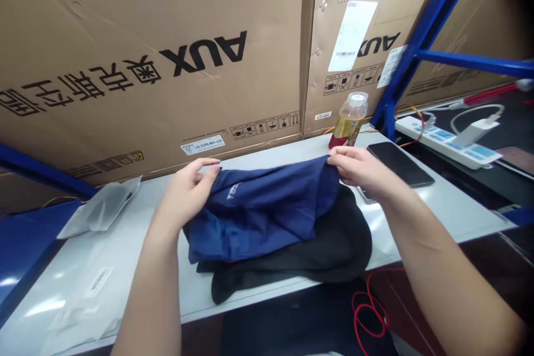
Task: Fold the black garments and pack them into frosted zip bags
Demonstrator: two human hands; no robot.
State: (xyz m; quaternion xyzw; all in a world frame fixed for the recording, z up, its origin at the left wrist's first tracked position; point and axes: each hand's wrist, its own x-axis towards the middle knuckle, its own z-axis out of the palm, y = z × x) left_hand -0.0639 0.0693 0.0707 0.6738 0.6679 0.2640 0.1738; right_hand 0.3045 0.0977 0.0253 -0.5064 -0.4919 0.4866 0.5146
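A navy blue cloth item (pixel 267 208), perhaps a garment, is spread between my hands, with small white lettering near its upper left. My left hand (pixel 186 194) is closed at its upper left corner, thumb and forefinger pinched on the fabric. At the upper right corner, my right hand (pixel 359 168) grips the edge between thumb and fingers. The cloth sags in loose folds. Beneath it, black fabric (pixel 346 239) lies on the white tabletop (pixel 387 233), partly covered by the navy cloth.
Large cardboard boxes (pixel 158 5) stand behind the table. A bottle (pixel 350 119) and a dark phone (pixel 400 164) are at the right, beside a white power strip (pixel 450 142). Clear plastic bags (pixel 102 206) lie left. A blue metal frame (pixel 417 39) rises at right; a red cable (pixel 369 317) hangs below.
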